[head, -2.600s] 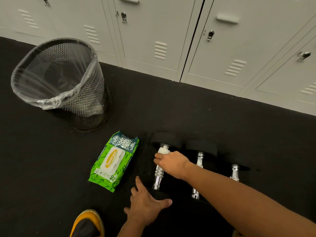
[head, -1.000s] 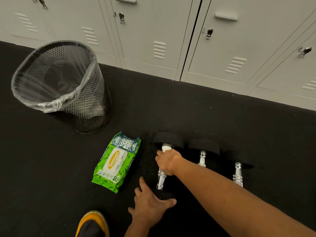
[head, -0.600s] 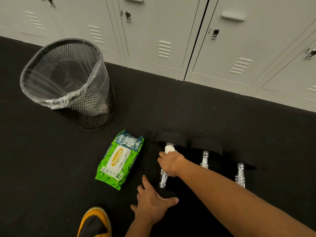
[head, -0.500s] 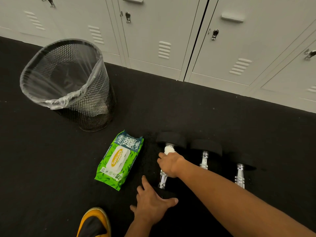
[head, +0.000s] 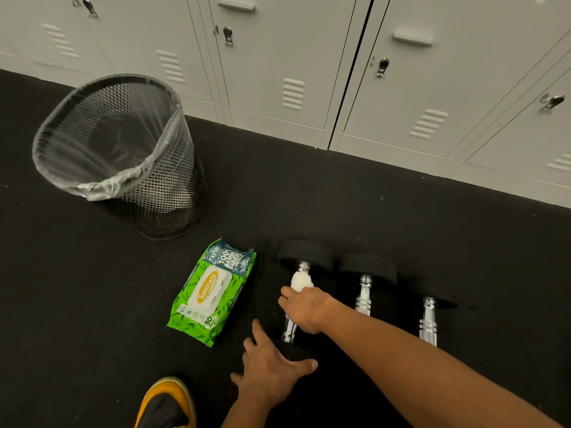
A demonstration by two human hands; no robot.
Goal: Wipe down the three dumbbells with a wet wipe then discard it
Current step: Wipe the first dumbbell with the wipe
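Three dumbbells with black heads and chrome handles lie side by side on the black floor: the left dumbbell (head: 304, 253), the middle dumbbell (head: 366, 270) and the right dumbbell (head: 429, 316). My right hand (head: 304, 308) is wrapped around the left dumbbell's handle with a bunched white wet wipe (head: 301, 281) sticking out at its far side. My left hand (head: 270, 372) presses flat, fingers spread, on the near head of that same dumbbell, which it mostly hides.
A green pack of wipes (head: 213, 291) lies left of the dumbbells. A black mesh bin (head: 123, 156) with a clear liner stands at the far left. Grey lockers (head: 309, 72) line the back. A yellow and black shoe (head: 167, 403) shows at the bottom.
My right hand has slid the wipe slightly back and forth along the left dumbbell's handle. My left hand has stayed on the near head. The camera shifted a little.
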